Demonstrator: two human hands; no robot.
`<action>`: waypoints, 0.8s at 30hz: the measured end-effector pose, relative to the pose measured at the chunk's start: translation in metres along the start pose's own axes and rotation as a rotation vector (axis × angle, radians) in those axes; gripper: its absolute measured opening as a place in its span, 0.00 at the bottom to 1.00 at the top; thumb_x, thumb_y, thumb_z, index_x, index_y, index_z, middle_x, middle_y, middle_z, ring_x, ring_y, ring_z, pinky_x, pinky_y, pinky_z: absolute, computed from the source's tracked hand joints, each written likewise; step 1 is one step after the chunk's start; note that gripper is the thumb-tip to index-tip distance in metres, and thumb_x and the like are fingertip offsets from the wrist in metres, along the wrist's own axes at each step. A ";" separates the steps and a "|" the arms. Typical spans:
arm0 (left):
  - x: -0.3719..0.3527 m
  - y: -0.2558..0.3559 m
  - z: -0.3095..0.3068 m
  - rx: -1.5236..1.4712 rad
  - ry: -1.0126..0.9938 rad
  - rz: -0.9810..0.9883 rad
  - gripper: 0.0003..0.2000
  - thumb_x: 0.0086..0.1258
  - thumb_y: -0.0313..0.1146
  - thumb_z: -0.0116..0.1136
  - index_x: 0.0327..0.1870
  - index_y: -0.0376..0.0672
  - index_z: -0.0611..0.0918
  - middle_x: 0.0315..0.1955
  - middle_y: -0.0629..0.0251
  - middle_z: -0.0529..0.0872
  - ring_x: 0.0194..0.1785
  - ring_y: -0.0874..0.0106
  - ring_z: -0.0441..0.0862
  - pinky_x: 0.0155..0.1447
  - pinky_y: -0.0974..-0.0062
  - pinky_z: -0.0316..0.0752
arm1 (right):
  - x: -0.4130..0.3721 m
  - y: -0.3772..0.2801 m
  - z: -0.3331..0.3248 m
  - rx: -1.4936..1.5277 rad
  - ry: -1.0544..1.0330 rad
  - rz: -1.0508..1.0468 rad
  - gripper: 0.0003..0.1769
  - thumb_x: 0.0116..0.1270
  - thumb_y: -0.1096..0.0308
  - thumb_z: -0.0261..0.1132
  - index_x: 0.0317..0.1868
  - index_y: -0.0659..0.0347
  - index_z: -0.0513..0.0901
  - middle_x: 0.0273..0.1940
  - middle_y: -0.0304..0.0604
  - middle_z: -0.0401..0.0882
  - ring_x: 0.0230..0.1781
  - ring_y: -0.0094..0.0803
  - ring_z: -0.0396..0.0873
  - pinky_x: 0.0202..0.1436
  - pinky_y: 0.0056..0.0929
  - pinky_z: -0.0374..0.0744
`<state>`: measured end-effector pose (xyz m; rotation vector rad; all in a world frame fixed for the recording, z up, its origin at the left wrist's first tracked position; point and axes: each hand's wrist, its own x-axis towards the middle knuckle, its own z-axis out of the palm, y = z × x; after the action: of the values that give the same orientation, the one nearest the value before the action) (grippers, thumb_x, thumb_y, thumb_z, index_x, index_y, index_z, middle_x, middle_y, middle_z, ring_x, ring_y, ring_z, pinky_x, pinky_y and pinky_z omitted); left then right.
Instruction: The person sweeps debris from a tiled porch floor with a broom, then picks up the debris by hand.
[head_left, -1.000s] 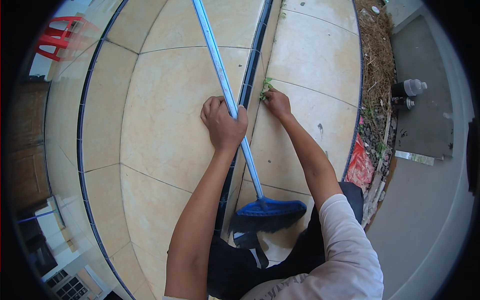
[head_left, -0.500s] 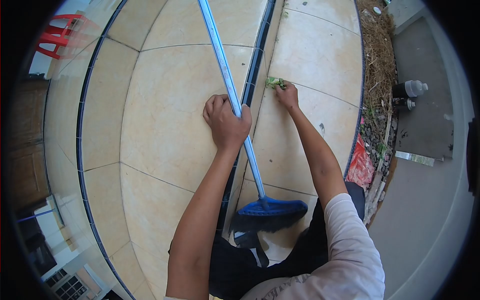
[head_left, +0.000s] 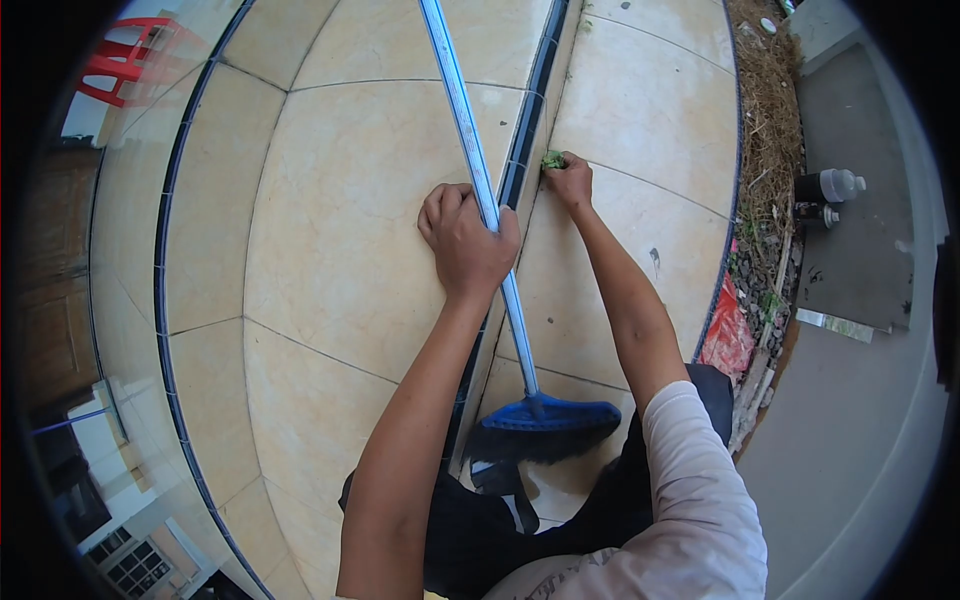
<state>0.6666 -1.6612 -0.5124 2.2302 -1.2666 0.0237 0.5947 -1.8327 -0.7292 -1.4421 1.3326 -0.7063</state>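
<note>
A broom [head_left: 543, 416] with a blue handle and dark bristles slants across the view, its head low near my knees. My left hand [head_left: 466, 238] is closed about the handle, the thumb hooked on one side and the curled knuckles leaning on the upper tiled step [head_left: 340, 220]. Farther forward on the right, my right hand [head_left: 570, 184] pinches a small green weed [head_left: 553, 159]. That weed is at the foot of the step's riser, close to a joint in the lower tiles [head_left: 640, 130]. My fingertips partly cover its stems.
Dark edging [head_left: 519, 160] lines the step between the two tile levels. On the right lie dry grass [head_left: 765, 110], a red plastic bag [head_left: 728, 335] and stones. Bottles [head_left: 832, 186] stand on a grey slab [head_left: 860, 260]. A red chair [head_left: 120, 65] is at the upper left.
My right hand has closed further around the weed, whose leaves now look bunched together at the riser. The left hand keeps its hold on the broom, and the whole view has shifted slightly.
</note>
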 end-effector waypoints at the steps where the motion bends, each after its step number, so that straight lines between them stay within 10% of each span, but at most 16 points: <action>1: 0.000 0.000 0.000 0.004 0.003 0.004 0.09 0.54 0.35 0.53 0.28 0.39 0.81 0.40 0.60 0.77 0.56 0.62 0.68 0.66 0.58 0.55 | 0.001 -0.002 0.000 -0.030 0.015 0.025 0.12 0.49 0.62 0.68 0.32 0.60 0.85 0.29 0.52 0.83 0.30 0.43 0.82 0.38 0.34 0.79; 9: -0.001 0.001 -0.001 -0.001 -0.017 -0.007 0.09 0.54 0.34 0.55 0.28 0.37 0.81 0.40 0.60 0.78 0.56 0.62 0.67 0.66 0.58 0.55 | 0.018 -0.014 -0.003 0.509 0.095 0.310 0.07 0.59 0.70 0.66 0.33 0.65 0.80 0.28 0.40 0.81 0.25 0.27 0.79 0.35 0.27 0.82; 16: -0.002 0.000 0.000 0.014 -0.016 -0.003 0.08 0.55 0.34 0.55 0.28 0.39 0.81 0.40 0.60 0.78 0.56 0.63 0.67 0.66 0.58 0.54 | 0.035 -0.029 -0.157 0.264 -0.539 0.417 0.07 0.59 0.74 0.64 0.37 0.63 0.77 0.33 0.41 0.79 0.33 0.29 0.79 0.40 0.32 0.84; 18: -0.001 0.002 -0.002 0.006 -0.031 -0.013 0.08 0.55 0.34 0.55 0.27 0.39 0.82 0.41 0.60 0.78 0.57 0.62 0.67 0.67 0.58 0.54 | 0.050 0.001 -0.227 0.944 -0.008 0.214 0.05 0.63 0.73 0.60 0.39 0.62 0.76 0.34 0.39 0.79 0.42 0.31 0.79 0.52 0.35 0.81; 20: -0.001 0.003 -0.004 0.006 -0.039 -0.022 0.08 0.55 0.34 0.55 0.27 0.39 0.82 0.41 0.60 0.78 0.57 0.62 0.67 0.67 0.58 0.54 | 0.041 0.008 -0.299 1.329 0.663 0.198 0.23 0.67 0.60 0.59 0.56 0.67 0.68 0.55 0.49 0.72 0.58 0.41 0.73 0.60 0.43 0.77; 24: -0.001 0.001 -0.001 0.019 -0.016 -0.004 0.08 0.55 0.34 0.54 0.27 0.39 0.81 0.41 0.60 0.77 0.57 0.62 0.67 0.67 0.58 0.54 | 0.013 0.036 -0.308 1.116 0.825 0.707 0.43 0.61 0.54 0.64 0.69 0.63 0.52 0.64 0.52 0.61 0.55 0.42 0.74 0.54 0.46 0.79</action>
<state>0.6655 -1.6606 -0.5119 2.2536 -1.2752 0.0159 0.3056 -1.9266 -0.6658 0.2680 1.4768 -1.2978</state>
